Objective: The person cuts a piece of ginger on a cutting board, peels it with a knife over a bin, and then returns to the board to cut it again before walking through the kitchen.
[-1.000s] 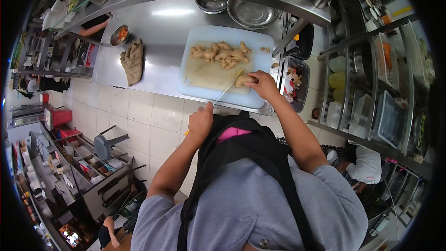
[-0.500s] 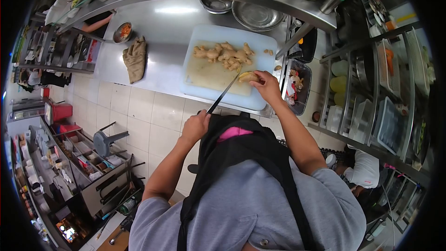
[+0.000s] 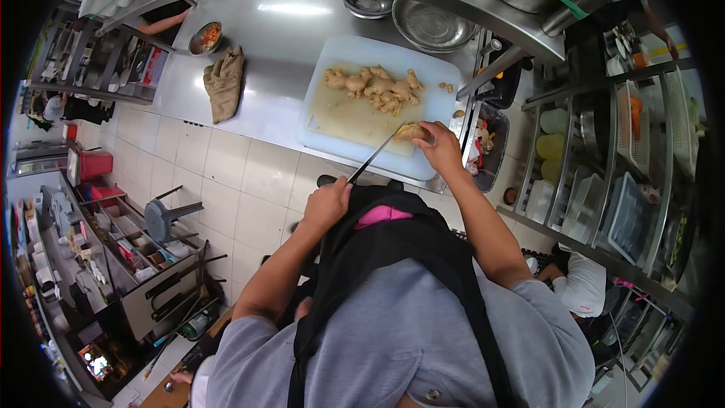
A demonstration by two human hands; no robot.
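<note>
A white cutting board (image 3: 343, 117) lies on the steel counter (image 3: 279, 53) with a pile of ginger roots (image 3: 374, 85) at its far side. My right hand (image 3: 440, 147) grips one ginger piece (image 3: 411, 132) at the board's near right corner. My left hand (image 3: 327, 202) holds a knife (image 3: 375, 154) by its handle, below the counter's edge, and the blade tip reaches up to the held ginger.
A brown cloth (image 3: 225, 83) and a small bowl of chopped food (image 3: 205, 38) sit at the counter's left. Two steel bowls (image 3: 430, 23) stand behind the board. A dark tub with scraps (image 3: 487, 151) hangs right of it. Racks of containers (image 3: 604, 174) fill the right. Another person (image 3: 581, 283) crouches below.
The knife blade has swung slightly and its tip stays against the ginger in my right hand. The whole view has shifted a little to the right and down.
</note>
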